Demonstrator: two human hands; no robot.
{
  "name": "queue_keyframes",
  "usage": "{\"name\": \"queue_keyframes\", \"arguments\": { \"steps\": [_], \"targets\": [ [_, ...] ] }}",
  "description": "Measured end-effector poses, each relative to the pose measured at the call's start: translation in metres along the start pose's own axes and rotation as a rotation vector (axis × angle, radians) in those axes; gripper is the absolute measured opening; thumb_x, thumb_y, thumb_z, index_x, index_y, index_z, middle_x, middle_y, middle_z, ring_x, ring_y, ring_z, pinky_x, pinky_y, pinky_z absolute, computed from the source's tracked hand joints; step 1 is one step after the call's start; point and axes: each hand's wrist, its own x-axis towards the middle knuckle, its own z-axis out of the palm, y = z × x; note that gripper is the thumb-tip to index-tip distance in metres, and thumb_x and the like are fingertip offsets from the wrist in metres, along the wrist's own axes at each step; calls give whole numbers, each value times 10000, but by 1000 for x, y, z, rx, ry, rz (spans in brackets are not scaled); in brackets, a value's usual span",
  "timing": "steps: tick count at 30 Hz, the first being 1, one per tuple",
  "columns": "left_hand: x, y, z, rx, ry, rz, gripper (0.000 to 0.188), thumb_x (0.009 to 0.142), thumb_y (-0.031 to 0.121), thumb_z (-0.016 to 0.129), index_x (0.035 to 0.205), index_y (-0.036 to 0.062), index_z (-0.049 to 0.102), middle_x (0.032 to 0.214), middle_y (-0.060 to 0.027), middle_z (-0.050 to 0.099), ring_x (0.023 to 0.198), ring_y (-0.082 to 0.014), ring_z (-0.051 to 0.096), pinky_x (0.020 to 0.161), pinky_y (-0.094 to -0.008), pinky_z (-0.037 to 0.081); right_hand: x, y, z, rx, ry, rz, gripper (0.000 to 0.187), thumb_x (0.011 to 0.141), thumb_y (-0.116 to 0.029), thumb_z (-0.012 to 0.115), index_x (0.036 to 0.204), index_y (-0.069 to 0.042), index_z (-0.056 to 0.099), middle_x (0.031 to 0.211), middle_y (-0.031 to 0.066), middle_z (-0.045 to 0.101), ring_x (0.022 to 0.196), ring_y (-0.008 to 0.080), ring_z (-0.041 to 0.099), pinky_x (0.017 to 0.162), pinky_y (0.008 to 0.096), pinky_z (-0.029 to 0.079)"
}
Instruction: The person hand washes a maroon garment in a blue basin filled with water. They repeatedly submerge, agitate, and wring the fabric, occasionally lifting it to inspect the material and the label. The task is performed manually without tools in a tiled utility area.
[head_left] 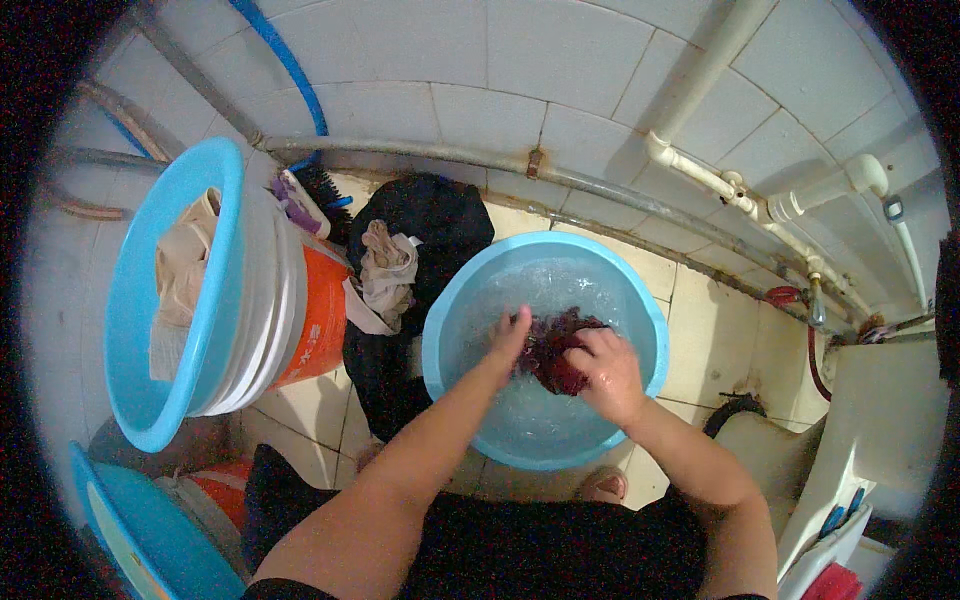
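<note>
A wet, dark red cloth lies bunched in a round light blue basin of cloudy, sudsy water. My right hand is closed on the cloth's right side, fingers curled over it. At the cloth's left edge is my left hand, its fingertips pointing away from me; blur and the hand's own angle hide whether it grips the cloth. Both forearms reach in from the lower edge over the basin's near rim.
Left of the basin, dark clothing and a beige garment lie on the tiled floor. A blue basin with beige clothes tops stacked buckets. A brush stands behind. Pipes line the wall; a white fixture is right.
</note>
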Motion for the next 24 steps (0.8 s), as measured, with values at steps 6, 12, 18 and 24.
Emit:
{"name": "queue_keyframes", "arguments": {
  "steps": [6,12,18,24],
  "targets": [
    [-50,54,5,-813,-621,-204,575,837,528,484,1279,168,409,1129,-118,553,1038,-227,538,888,-381,451,-6,-47,-29,-15,117,-308,392,562,-149,638,952,-183,618,1123,39,527,1093,269,454,961,493,321],
    [-104,118,25,-613,-123,414,401,759,148,549,1150,59,533,1072,-89,568,961,-195,551,830,-307,459,-5,-51,-35,275,317,23,999,629,-251,786,1375,-40,155,1351,318,228,1238,464,296,1018,478,287],
    [-115,118,41,-187,252,611,170,750,56,513,887,19,605,928,-86,595,871,-202,563,797,-309,445,0,-46,-36,612,158,432,759,691,-174,687,1309,-3,281,1195,304,450,1094,422,483,917,421,407],
    [-130,117,42,599,293,993,84,704,129,571,777,140,609,816,-44,532,812,-284,537,688,-398,457,-3,5,21,462,-232,655,446,702,-213,653,1072,-22,494,957,270,587,922,411,573,788,469,464]
  ]
}}
